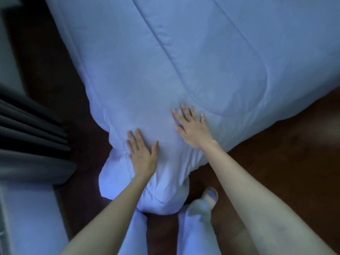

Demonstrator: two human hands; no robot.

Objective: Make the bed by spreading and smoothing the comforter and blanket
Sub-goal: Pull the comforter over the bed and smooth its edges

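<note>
White comforter (165, 80) — splayed fingers (184, 113) flat.

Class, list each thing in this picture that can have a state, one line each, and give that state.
comforter: spread out, creased at the corner that hangs down.
left hand: flat, fingers straight, pressing on the comforter's corner.
right hand: flat, fingers spread, pressing on the comforter further up.
curtain: gathered in folds.

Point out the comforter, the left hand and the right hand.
comforter (128, 70), head view, flat quilted top.
left hand (142, 156), head view, back of the hand.
right hand (194, 130), head view, back of the hand.
</note>
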